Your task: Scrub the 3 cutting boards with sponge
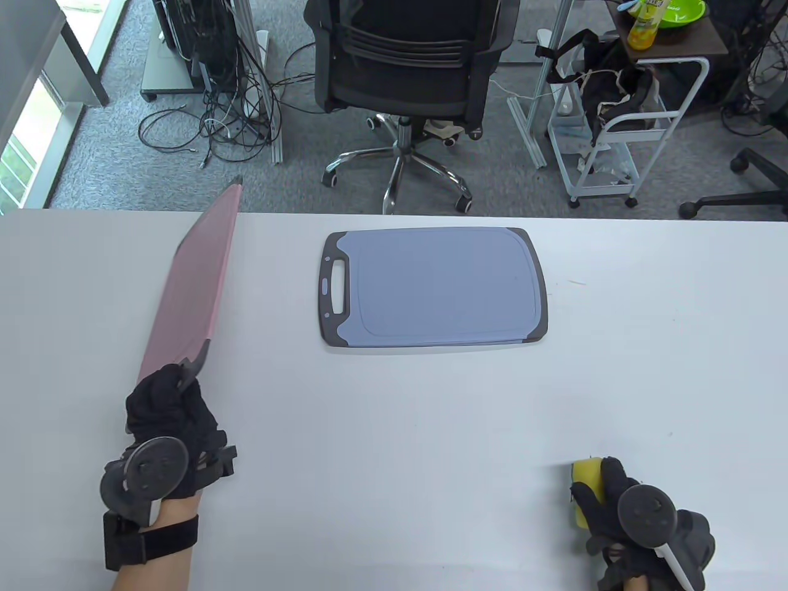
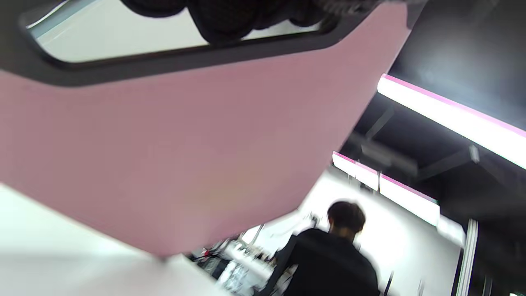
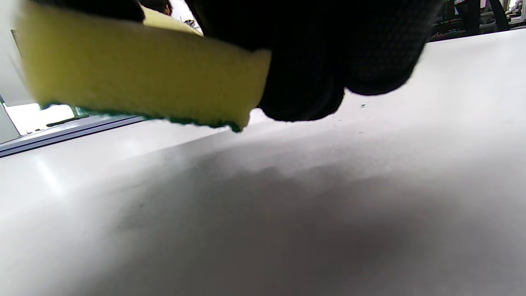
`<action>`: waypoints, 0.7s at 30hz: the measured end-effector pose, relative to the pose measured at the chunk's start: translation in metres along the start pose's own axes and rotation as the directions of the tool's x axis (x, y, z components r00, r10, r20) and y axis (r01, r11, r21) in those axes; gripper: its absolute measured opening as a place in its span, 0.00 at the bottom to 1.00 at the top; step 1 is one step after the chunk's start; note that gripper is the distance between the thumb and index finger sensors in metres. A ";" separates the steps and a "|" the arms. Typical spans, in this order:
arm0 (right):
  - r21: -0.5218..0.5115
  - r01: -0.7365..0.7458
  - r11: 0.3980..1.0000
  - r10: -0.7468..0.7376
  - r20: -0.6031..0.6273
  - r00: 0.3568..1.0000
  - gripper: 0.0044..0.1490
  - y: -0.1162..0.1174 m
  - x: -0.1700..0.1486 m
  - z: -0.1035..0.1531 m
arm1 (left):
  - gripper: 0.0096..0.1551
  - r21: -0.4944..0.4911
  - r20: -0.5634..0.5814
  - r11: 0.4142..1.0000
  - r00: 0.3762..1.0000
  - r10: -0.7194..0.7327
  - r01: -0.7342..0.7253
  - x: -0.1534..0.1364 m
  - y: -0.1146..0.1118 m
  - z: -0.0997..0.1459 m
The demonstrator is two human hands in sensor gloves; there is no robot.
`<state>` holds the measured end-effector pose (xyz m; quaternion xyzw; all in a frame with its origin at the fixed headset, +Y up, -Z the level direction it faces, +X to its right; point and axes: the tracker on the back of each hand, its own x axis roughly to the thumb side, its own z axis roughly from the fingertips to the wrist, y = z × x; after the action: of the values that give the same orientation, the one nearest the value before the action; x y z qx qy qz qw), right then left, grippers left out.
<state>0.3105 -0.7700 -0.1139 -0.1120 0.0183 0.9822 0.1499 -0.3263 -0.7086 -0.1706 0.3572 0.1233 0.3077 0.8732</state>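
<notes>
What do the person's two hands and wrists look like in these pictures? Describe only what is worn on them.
Both the left hand and the right hand wear black knitted gloves. Strapped to the back of each is a dark grey tracker with a round disc on top. A black strap with a small black box wraps the left wrist. A white stick-like part juts from the right tracker.

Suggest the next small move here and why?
Probably lay the pink board flat on the table: the left hand holds it tilted up by its handle end, out of scrubbing position, while the right hand grips the sponge away from both boards.
</notes>
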 end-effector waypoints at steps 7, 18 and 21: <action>0.001 0.007 1.000 -0.007 -0.008 1.000 0.50 0.000 -0.001 -0.001 | 0.27 -0.008 -0.207 0.904 0.885 0.417 -0.428 -0.016 0.002 -0.009; -0.010 0.028 1.000 -0.028 -0.005 1.000 0.50 -0.001 -0.002 0.000 | 0.26 -0.498 -0.414 0.663 0.825 0.385 -0.559 0.013 -0.042 0.006; -0.016 0.034 0.999 -0.034 -0.005 0.999 0.50 -0.002 -0.003 0.001 | 0.26 -0.547 -0.515 0.548 0.770 0.376 -0.633 0.010 -0.056 0.014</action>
<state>0.3137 -0.7693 -0.1124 -0.1160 0.0090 0.9793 0.1658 -0.2872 -0.7412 -0.1993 -0.0359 0.0366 0.6283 0.7763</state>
